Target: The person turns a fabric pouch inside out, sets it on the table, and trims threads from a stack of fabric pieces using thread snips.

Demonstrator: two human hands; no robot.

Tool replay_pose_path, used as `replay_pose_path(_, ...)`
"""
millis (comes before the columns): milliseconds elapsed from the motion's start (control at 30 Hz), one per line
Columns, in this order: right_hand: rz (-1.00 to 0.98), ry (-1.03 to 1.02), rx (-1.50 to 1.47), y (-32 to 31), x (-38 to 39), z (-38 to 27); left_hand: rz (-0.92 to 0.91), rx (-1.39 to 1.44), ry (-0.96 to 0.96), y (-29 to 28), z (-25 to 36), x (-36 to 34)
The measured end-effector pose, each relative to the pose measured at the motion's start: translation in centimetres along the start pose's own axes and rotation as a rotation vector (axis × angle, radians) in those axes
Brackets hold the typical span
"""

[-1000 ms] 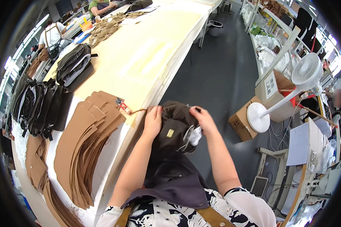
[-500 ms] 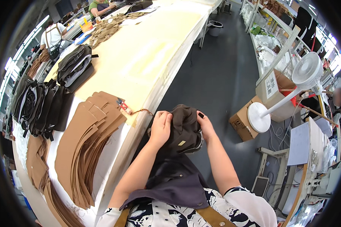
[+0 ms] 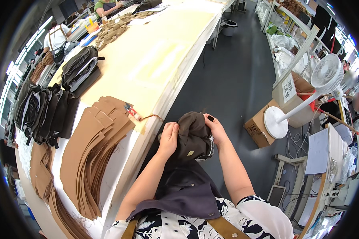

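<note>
- Left hand (image 3: 170, 138) had its fingers drawn together in a pinch, as I watched over the link, gripping the left side of a dark brown fabric piece.
- On the other side, the right hand (image 3: 216, 130) held the piece's upper right edge between thumb and fingers; a small black thing (image 3: 211, 118) showed at those fingertips, and I could not tell what it was.
- Between them, the fabric piece (image 3: 192, 133) hung bunched in the air, just off the desk's edge and above the apron (image 3: 175, 199), its small pale label (image 3: 190, 153) facing up. I judged that if either pinch slackened, the slippery-looking folds could slide out and drop.
- Just beside the left hand ended a thin cord (image 3: 152, 116), running from red-handled snips (image 3: 134, 113) on the desk (image 3: 163, 67). A hooked finger might have dragged the snips over the edge, I reckoned.
- Left of the snips, brown cut panels (image 3: 87, 155) lay in an uneven fanned stack; a swinging left elbow could have skewed them.
- Farther off I saw dark zippered pieces (image 3: 40, 113) in a pile, and a white fan (image 3: 327, 73) across the aisle.
</note>
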State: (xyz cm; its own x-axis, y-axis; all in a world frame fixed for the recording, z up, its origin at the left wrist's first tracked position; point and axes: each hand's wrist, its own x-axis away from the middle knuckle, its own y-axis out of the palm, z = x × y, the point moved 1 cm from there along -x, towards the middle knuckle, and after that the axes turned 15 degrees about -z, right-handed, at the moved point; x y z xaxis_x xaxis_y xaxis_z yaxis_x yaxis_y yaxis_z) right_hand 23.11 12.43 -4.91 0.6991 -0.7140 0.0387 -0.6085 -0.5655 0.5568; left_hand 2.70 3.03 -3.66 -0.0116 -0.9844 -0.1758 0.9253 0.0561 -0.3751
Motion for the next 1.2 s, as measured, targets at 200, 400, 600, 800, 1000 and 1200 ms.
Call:
replay_pose_path(200,0.034,-0.057,0.015,-0.3,0.8,0.0,-0.021,0.054,0.067,-0.3,0.4,0.4)
replay_pose_path(400,0.037,-0.023,-0.050,-0.8,0.7,2.0,-0.031,0.029,0.051,-0.6,0.0,0.2)
replay_pose_path(600,0.229,-0.061,0.114,1.5,2.2,-1.2,-0.053,0.072,0.028,0.6,-0.9,0.6)
replay_pose_path(800,0.468,-0.056,0.771,4.4,7.3,-1.8,-0.094,0.114,0.019,0.9,-0.4,2.0)
replay_pose_path(1000,0.546,-0.006,0.659,0.3,7.5,7.2,-0.097,0.039,0.066,1.6,0.6,2.2)
replay_pose_path(1200,0.235,0.146,0.233,-2.0,10.4,11.4,-0.076,0.095,0.018,1.4,0.6,2.1)
